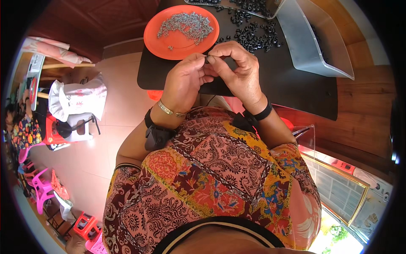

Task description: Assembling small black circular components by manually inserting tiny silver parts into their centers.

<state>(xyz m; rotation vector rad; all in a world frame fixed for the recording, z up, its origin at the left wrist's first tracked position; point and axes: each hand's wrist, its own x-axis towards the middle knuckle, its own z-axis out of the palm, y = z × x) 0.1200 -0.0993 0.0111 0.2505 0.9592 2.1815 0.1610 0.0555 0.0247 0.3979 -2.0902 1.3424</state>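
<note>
Dark piece (207, 60), gripped in a fingertip pinch by left hand (182, 79) and right hand (242, 71), above table (296, 91) near plate (182, 49). Apparently being fitted or turned; next, calls for steady pressure and fine alignment.

The worktop (302, 91) has room nearside of the grey bin (306, 40); black pieces (256, 40) and the red plate (155, 44) obstruct beyond.

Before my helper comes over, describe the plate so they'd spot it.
Find the black table. At its left end lies the plate, round and red, holding small silvery pieces. Its colour sets it apart from the black pieces and grey bin to its right.
</note>
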